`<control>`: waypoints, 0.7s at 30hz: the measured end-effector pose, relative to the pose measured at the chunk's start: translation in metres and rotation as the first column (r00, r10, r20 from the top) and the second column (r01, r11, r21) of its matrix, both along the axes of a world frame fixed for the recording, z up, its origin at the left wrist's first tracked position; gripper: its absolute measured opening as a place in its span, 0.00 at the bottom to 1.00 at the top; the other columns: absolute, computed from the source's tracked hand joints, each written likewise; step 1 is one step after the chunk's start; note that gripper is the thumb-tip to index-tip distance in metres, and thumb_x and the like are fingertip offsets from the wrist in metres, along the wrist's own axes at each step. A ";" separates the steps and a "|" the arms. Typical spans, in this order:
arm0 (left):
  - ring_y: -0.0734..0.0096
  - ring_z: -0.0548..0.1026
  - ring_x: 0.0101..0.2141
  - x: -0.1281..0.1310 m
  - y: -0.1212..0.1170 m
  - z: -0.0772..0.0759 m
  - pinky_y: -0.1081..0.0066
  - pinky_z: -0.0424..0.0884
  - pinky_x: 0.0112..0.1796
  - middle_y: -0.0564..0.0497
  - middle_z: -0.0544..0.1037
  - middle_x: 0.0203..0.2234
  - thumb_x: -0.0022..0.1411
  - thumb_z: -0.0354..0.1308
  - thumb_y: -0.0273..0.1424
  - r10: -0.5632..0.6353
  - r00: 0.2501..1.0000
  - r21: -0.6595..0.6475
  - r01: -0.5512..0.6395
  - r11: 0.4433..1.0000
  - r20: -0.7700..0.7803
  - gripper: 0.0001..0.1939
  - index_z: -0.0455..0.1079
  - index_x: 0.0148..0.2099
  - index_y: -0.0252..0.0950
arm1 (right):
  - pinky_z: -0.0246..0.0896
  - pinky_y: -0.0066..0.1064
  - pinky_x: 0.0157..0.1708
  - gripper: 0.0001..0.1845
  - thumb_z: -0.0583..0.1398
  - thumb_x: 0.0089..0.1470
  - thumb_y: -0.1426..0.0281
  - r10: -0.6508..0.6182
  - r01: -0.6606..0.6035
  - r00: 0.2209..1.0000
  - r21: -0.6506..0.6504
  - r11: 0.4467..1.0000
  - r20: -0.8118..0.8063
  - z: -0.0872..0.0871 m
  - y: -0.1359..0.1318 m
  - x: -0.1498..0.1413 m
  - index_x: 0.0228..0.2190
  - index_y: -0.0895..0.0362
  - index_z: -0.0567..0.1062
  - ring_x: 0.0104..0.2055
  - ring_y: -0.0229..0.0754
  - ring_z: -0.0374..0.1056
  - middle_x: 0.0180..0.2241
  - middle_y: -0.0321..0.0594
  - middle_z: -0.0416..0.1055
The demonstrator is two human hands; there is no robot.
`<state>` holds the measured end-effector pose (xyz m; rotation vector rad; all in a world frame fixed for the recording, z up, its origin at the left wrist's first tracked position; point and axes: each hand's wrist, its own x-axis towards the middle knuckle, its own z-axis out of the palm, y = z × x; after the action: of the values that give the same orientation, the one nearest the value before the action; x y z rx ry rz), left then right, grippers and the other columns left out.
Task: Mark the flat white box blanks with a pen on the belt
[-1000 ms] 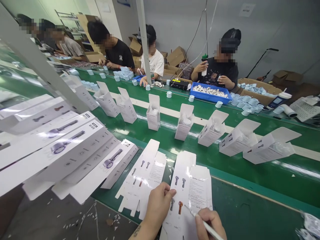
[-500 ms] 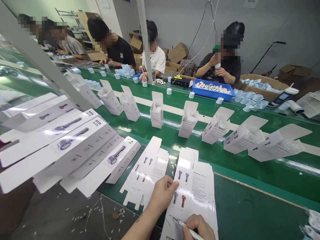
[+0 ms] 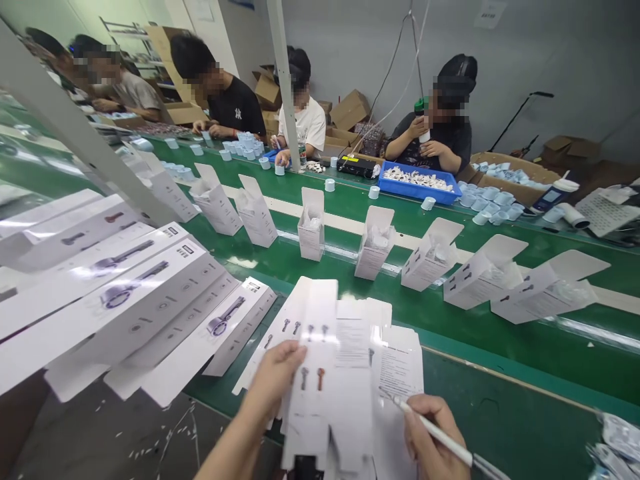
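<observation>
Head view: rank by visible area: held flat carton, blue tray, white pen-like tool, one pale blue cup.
1. Held flat carton
2. Blue tray
3. White pen-like tool: longer than the tray, but thin
4. Pale blue cup

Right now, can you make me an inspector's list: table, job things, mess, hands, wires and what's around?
Surface: green worktop, shiny plastic bundles at its right edge.
Job's things: flat white carton, partly over another flat carton; white pen-like tool.
Clutter: small white scraps at lower left.
Hands: left hand grips the flat white carton; right hand holds the white pen-like tool.
Cables: some cables hang near the back wall.
Surroundings: co-workers opposite, beyond a row of open boxes; blue tray of small whitish parts.
</observation>
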<state>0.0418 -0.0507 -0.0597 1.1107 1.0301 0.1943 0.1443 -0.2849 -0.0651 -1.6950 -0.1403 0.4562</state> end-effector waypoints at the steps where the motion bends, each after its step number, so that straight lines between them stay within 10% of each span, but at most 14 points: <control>1: 0.68 0.72 0.22 -0.009 0.016 0.002 0.68 0.68 0.29 0.54 0.76 0.19 0.44 0.64 0.47 0.012 0.998 0.051 -0.009 0.999 -0.059 0.19 0.69 0.30 0.36 | 0.48 0.30 0.21 0.19 0.60 0.53 0.49 0.025 -0.026 0.999 -0.056 0.998 -0.022 0.004 0.001 0.008 0.28 0.51 0.68 0.19 0.36 0.52 0.17 0.28 0.58; 4: 0.59 0.75 0.27 -0.028 0.054 0.002 0.63 0.69 0.32 0.49 0.77 0.22 0.50 0.58 0.48 0.005 0.930 0.299 0.113 0.947 -0.368 0.18 0.68 0.29 0.37 | 0.53 0.32 0.27 0.22 0.56 0.55 0.47 0.079 -0.067 0.995 -0.173 0.983 0.064 0.004 0.008 0.023 0.26 0.52 0.67 0.25 0.39 0.58 0.20 0.31 0.62; 7: 0.41 0.75 0.42 -0.030 0.058 -0.001 0.51 0.69 0.42 0.36 0.79 0.38 0.54 0.52 0.46 0.104 0.798 0.575 0.330 0.749 -0.594 0.20 0.71 0.37 0.34 | 0.54 0.33 0.30 0.22 0.55 0.55 0.47 0.154 -0.115 0.975 -0.229 0.967 0.160 -0.005 0.015 0.026 0.25 0.52 0.67 0.29 0.41 0.61 0.23 0.32 0.64; 9: 0.37 0.69 0.52 -0.021 0.037 -0.005 0.47 0.65 0.50 0.31 0.75 0.49 0.53 0.50 0.47 0.149 0.841 0.706 0.325 0.629 -0.520 0.27 0.70 0.46 0.31 | 0.54 0.33 0.29 0.21 0.55 0.56 0.48 0.187 -0.138 0.966 -0.252 0.958 0.180 -0.011 0.017 0.026 0.24 0.52 0.67 0.27 0.41 0.61 0.22 0.32 0.64; 14: 0.58 0.73 0.35 0.016 -0.044 -0.017 0.62 0.70 0.39 0.47 0.76 0.30 0.51 0.52 0.51 -0.202 0.962 0.287 0.249 0.925 -0.185 0.24 0.70 0.37 0.36 | 0.55 0.32 0.27 0.20 0.57 0.55 0.48 0.194 -0.126 0.957 -0.292 0.948 0.216 -0.015 0.020 0.025 0.25 0.51 0.70 0.28 0.42 0.65 0.22 0.33 0.69; 21: 0.69 0.65 0.27 0.030 -0.074 -0.029 0.69 0.61 0.31 0.56 0.66 0.21 0.48 0.54 0.47 -0.116 0.985 0.203 0.140 0.969 -0.126 0.17 0.64 0.26 0.38 | 0.56 0.32 0.30 0.20 0.56 0.55 0.48 0.210 -0.140 0.952 -0.294 0.945 0.221 -0.013 0.018 0.024 0.26 0.51 0.69 0.28 0.42 0.64 0.22 0.33 0.68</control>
<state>0.0719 -0.1250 -0.0889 1.3908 1.0514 0.1396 0.1683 -0.2666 -0.0777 -2.0222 -0.4340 0.4063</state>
